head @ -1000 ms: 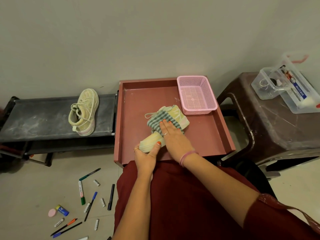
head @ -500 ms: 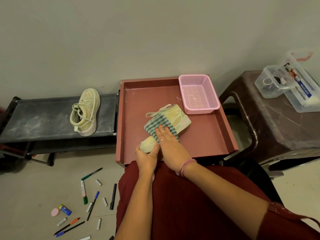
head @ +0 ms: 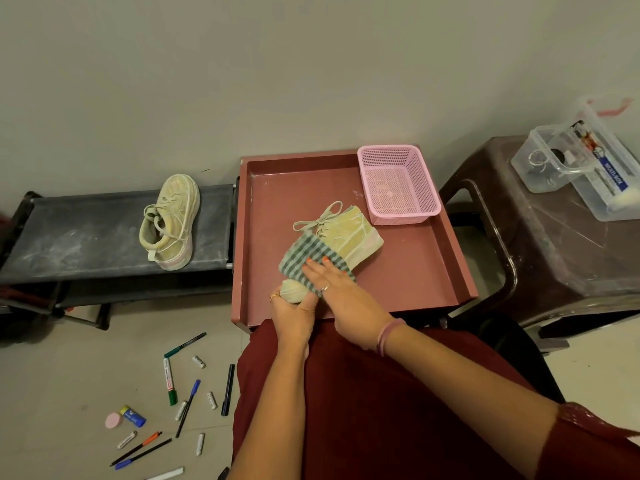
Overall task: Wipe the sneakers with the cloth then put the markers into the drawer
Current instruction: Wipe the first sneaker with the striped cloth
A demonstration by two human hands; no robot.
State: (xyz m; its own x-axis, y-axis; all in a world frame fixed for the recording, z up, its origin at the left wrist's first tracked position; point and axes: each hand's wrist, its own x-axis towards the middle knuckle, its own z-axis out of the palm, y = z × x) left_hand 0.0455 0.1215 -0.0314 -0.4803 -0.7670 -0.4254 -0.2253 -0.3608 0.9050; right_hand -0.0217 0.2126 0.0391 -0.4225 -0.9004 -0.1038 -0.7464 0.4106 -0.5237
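Note:
A pale yellow sneaker [head: 349,235] lies on its side in the reddish-brown drawer [head: 408,268]. My left hand [head: 292,311] grips its toe near the drawer's front edge. My right hand [head: 341,291] presses a green-and-white striped cloth [head: 304,259] flat onto the shoe's middle, fingers straight. The second sneaker [head: 171,221] sits on a dark low bench [head: 86,233] to the left. Several markers [head: 169,381] and pens lie scattered on the floor at the lower left.
An empty pink mesh basket [head: 398,185] stands in the drawer's back right corner. A brown plastic stool [head: 561,244] at the right carries clear plastic boxes [head: 571,161]. A glue stick [head: 133,415] and small caps lie among the markers. My dark red clothing fills the foreground.
My right hand has slid the cloth along the sneaker toward the toe, uncovering more of the heel end. My left hand keeps its hold on the toe.

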